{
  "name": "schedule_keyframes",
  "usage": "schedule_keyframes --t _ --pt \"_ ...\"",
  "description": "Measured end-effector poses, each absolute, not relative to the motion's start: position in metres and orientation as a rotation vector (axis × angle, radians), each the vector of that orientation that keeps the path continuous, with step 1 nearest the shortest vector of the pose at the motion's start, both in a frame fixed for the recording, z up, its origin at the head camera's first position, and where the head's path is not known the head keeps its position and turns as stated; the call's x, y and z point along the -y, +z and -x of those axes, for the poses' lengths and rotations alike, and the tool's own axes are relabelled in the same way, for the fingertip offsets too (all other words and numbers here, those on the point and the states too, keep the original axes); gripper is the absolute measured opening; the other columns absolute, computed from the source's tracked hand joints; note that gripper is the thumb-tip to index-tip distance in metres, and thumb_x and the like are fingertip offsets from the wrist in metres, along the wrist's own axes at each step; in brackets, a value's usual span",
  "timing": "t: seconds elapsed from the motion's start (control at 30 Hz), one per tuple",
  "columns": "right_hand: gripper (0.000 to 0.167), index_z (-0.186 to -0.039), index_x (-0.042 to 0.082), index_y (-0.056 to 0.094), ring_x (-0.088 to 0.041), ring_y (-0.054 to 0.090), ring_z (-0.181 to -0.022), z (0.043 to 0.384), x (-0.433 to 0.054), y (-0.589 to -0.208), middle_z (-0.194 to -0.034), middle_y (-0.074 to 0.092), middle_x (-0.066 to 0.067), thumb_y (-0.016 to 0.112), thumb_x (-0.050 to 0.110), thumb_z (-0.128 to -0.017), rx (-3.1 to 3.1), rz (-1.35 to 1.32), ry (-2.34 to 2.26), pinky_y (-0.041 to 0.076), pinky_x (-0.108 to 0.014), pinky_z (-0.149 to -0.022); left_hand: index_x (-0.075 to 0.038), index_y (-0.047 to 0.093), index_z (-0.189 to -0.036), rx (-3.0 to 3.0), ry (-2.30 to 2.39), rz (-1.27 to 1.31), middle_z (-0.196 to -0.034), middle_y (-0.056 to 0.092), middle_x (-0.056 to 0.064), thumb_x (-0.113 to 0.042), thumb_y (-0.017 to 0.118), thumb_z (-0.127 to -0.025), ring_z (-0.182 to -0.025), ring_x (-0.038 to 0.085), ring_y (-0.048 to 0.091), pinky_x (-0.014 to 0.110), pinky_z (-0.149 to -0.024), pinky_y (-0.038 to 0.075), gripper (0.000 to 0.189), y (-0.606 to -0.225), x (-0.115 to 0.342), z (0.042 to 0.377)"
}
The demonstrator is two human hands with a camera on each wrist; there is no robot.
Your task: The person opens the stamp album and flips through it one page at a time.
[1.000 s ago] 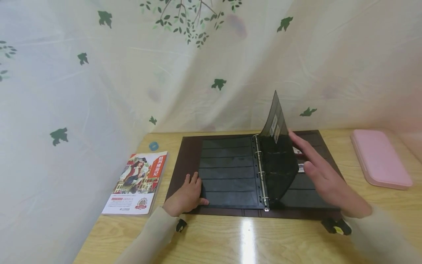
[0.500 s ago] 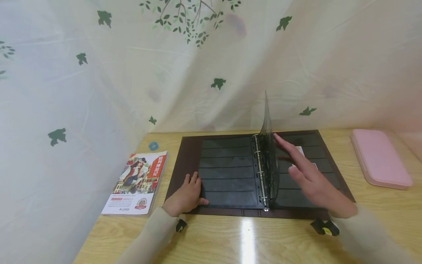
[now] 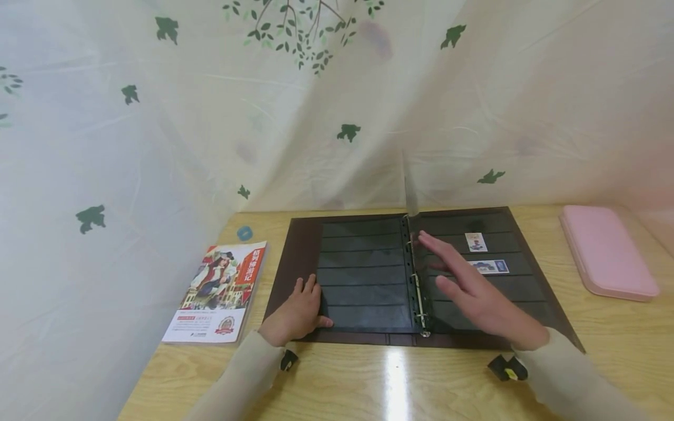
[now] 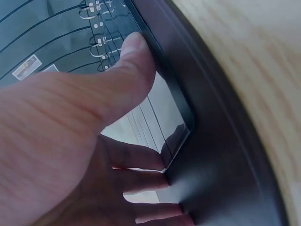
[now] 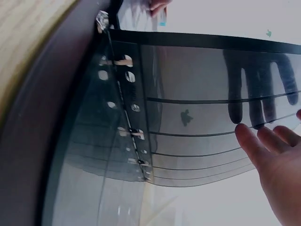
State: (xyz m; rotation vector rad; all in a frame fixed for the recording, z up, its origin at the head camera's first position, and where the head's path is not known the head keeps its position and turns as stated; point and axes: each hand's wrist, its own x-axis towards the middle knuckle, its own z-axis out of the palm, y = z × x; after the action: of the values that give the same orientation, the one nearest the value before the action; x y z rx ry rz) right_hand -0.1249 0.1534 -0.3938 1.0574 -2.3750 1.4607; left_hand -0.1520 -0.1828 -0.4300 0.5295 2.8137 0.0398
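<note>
We see a pale, leaf-printed cloth (image 3: pixel 263 134) hanging behind a wooden worktop (image 3: pixel 337 386). On the worktop, in the middle, we find the dark binder (image 3: pixel 298 248) lying open and flat, its long axis running left to right and its ringed spine (image 3: pixel 418 292) pointing away from the person. One clear dark page (image 3: pixel 410 187) stands up from the rings, almost edge-on to the head view, its free edge upward.

We see both arms in cream sleeves: the left slants up and rightward from the lower edge, the right slants up and leftward from the lower right corner. The right hand (image 3: pixel 476 298) is raised over the right half of the binder with its fingers extended and the thumb apart, grasping nothing; in the right wrist view we see fingertips meeting their own reflections on the page. The left hand (image 3: pixel 300 310) rests on the lower left of the binder, fingers relaxed and spread on the cover, thumb on the corner of the flat sheet, nothing in its grip.

To the right we have a pink case (image 3: pixel 608 254), to the left a book (image 3: pixel 216 292). On the binder's right half lie a long stamp (image 3: pixel 492 267) and, above it, an upright stamp (image 3: pixel 476 242). Behind the book sits a blue ring (image 3: pixel 244 233).
</note>
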Motion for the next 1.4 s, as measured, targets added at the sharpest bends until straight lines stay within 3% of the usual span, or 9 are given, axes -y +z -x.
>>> schedule_keyframes --t 0.13,0.37,0.53,0.8,0.97,1.1,1.27,1.4 --pt "0.062 -0.151 0.02 0.025 -0.022 0.03 -0.136 0.126 -0.15 -0.4 -0.154 0.024 0.002 0.051 0.005 -0.096 2.48 -1.032 1.372 0.031 -0.027 -0.104 0.008 0.037 -0.138 -2.821 0.061 -0.539 -0.148 0.023 0.028 -0.05 0.065 -0.082 -0.133 0.049 0.023 0.05 -0.1 0.034 0.086 -0.429 0.183 0.151" --pt "0.055 -0.149 0.029 0.029 -0.022 0.028 -0.136 0.124 -0.145 -0.408 -0.152 0.027 0.006 0.051 0.019 -0.099 2.663 -0.986 1.334 0.029 -0.056 -0.101 0.009 0.038 -0.137 -2.849 0.072 -0.587 -0.147 0.026 0.029 -0.05 0.065 -0.083 -0.132 0.049 0.025 0.05 -0.102 0.032 0.084 -0.427 0.186 0.149" --pt "0.045 -0.144 0.026 0.041 -0.02 0.03 -0.134 0.125 -0.146 -0.416 -0.15 0.031 0.007 0.049 0.025 -0.1 2.72 -0.972 1.366 0.031 -0.056 -0.099 0.007 0.042 -0.135 -2.873 0.117 -0.662 -0.145 0.03 0.028 -0.05 0.064 -0.085 -0.13 0.048 0.03 0.051 -0.102 0.031 0.079 -0.429 0.193 0.152" --pt "0.04 -0.136 0.017 0.054 -0.022 0.027 -0.137 0.126 -0.146 -0.423 -0.148 0.037 0.003 0.051 0.032 -0.099 2.762 -1.031 1.272 0.029 -0.054 -0.102 -0.001 0.048 -0.135 -3.009 0.428 -0.657 -0.134 0.049 0.016 -0.029 0.054 -0.097 -0.124 0.031 0.045 0.044 -0.103 0.034 0.047 -0.425 0.206 0.165" --pt "0.041 -0.135 0.012 0.054 -0.025 0.025 -0.138 0.129 -0.141 -0.424 -0.147 0.038 0.001 0.051 0.031 -0.099 2.834 -1.068 1.119 0.027 -0.052 -0.104 -0.008 0.041 -0.142 -3.016 0.542 -0.58 -0.141 0.043 0.012 -0.034 0.047 -0.1 -0.13 0.03 0.038 0.046 -0.106 0.029 0.051 -0.419 0.202 0.167" --pt "0.039 -0.134 0.007 0.054 -0.028 0.027 -0.137 0.13 -0.136 -0.423 -0.146 0.04 -0.004 0.056 0.02 -0.097 2.869 -1.114 0.953 0.027 -0.053 -0.104 -0.008 0.035 -0.146 -2.965 0.526 -0.6 -0.144 0.038 0.014 -0.042 0.046 -0.099 -0.133 0.033 0.033 0.049 -0.106 0.027 0.059 -0.42 0.191 0.167" --pt "0.041 -0.132 0.002 0.055 -0.032 0.03 -0.135 0.129 -0.131 -0.423 -0.144 0.042 -0.01 0.061 0.011 -0.093 2.85 -1.17 0.826 0.027 -0.056 -0.103 -0.013 0.028 -0.149 -2.897 0.255 -0.615 -0.148 0.03 0.017 -0.058 0.051 -0.09 -0.131 0.04 0.03 0.059 -0.098 0.032 0.078 -0.431 0.178 0.166" --pt "0.042 -0.133 0.005 0.054 -0.03 0.028 -0.136 0.129 -0.134 -0.424 -0.146 0.039 -0.008 0.062 0.013 -0.093 2.863 -1.152 0.86 0.027 -0.055 -0.103 -0.016 0.028 -0.15 -2.852 0.055 -0.584 -0.151 0.024 0.02 -0.062 0.052 -0.086 -0.133 0.044 0.026 0.063 -0.094 0.033 0.082 -0.434 0.168 0.165"
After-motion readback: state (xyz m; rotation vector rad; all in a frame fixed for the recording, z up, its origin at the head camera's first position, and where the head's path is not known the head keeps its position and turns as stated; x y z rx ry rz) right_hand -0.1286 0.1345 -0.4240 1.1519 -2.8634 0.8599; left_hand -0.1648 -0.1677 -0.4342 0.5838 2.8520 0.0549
